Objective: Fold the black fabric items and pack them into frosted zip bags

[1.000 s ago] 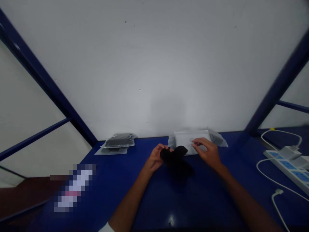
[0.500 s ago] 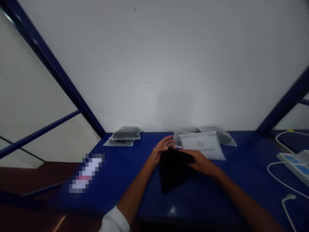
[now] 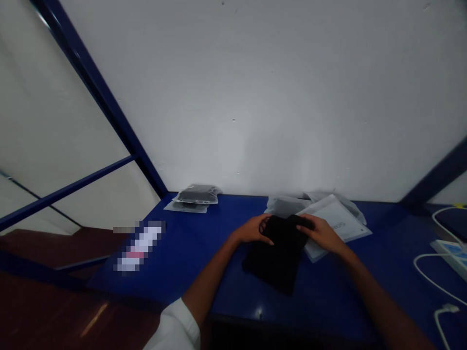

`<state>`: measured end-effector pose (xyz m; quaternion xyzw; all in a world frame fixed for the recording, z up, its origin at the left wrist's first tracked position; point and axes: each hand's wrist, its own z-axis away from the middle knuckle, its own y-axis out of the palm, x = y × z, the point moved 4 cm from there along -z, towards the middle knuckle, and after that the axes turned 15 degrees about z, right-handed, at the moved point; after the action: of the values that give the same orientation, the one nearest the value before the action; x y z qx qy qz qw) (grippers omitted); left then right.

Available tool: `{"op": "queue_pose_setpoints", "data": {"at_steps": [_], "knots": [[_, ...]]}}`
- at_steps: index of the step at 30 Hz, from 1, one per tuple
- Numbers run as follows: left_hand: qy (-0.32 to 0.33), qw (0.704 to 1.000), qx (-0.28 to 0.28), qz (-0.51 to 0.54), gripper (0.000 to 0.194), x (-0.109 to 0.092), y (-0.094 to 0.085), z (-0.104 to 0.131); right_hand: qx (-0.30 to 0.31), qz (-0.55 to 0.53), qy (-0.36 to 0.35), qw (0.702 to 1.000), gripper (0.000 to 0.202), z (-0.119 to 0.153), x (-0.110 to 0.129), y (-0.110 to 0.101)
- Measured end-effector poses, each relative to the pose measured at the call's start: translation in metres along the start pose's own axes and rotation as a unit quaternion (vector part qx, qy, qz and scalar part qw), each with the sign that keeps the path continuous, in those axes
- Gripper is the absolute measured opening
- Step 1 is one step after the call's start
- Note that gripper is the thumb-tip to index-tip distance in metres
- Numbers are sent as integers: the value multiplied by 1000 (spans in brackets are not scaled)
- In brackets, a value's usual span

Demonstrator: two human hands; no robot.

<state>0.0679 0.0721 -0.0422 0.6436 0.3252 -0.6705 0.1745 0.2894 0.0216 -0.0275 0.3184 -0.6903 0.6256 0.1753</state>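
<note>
A black piece of folded cloth (image 3: 279, 260) is held between my two hands, just above the front half of the blue table. My left hand (image 3: 254, 230) grips its upper left corner, thumb on the near side and fingers partly behind. The upper right corner is pinched by my right hand (image 3: 321, 232), whose thumb lies over the fabric. Its lower part hangs or rests toward me; I cannot tell whether it touches the table. Behind my right hand lies a white printed zip bag (image 3: 345, 223), partly covered by hand and cloth.
Clear bags with dark contents (image 3: 197, 194) are stacked at the back left of the blue table (image 3: 204, 233). More translucent bags (image 3: 286, 205) lie against the wall. At the right are a white power strip (image 3: 452, 255) and cables; a blurred-out patch (image 3: 140, 248) is at left.
The black cloth has turned and its lower edge has swung right. My left hand has closed on its corner. The printed zip bag has rotated and shifted right. The view has moved slightly.
</note>
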Motion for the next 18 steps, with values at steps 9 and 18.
{"op": "queue_pose_setpoints", "data": {"at_steps": [9,18], "knots": [[26,987,-61,-149,17,-4,-3,-2,203,-49,9,978,28,15,8,-12],[35,985,67,-154,57,-13,12,4,221,-19,18,975,29,14,17,-2]]}}
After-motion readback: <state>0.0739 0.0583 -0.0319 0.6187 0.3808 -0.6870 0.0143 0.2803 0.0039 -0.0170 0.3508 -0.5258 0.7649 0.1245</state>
